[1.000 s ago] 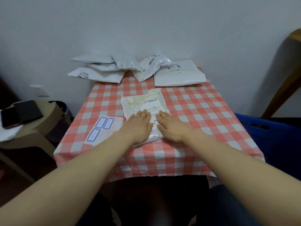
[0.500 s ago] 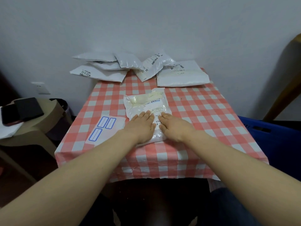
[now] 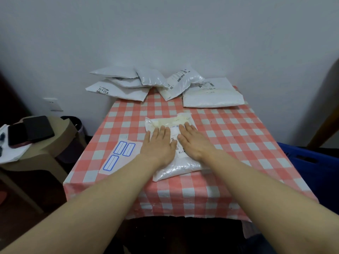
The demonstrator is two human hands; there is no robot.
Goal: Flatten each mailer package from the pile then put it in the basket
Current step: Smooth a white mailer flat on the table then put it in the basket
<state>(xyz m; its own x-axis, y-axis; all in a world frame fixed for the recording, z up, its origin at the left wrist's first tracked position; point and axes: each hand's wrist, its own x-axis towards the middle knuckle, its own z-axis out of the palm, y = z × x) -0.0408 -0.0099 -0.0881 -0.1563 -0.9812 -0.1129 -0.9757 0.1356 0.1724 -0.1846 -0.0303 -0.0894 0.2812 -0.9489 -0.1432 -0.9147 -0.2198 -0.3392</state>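
Desk [image 3: 238,143] in red-and-white checked cloth across the frame's middle, smooth, draping over the near edge. Low at the right edge, a blue basket [image 3: 311,167]: hard plastic, slotted wall, beside the desk and below its top. Along the desk's far edge, upper centre, the pile [image 3: 165,83]: white and grey poly mailers, puffy, crinkled, overlapping, some with barcode labels.

At frame centre, one mailer [image 3: 176,165] apart from the pile: a glossy white pouch, roughly rectangular, long axis running from the near edge toward the pile, its far end leaning slightly left. Looks soft and lumpy, with something cream-coloured showing at the far end.

Left hand [image 3: 159,145] and right hand [image 3: 194,143] side by side on its middle, palms down, fingers straight and close together, pressing, pointing toward the pile. Far end beyond the fingertips probably not yet flattened. Basket to the right of both hands, so nearer the right one; likely a carry toward the lower right.

Just left of the mailer, a small sheet of blue-framed labels [image 3: 119,156].
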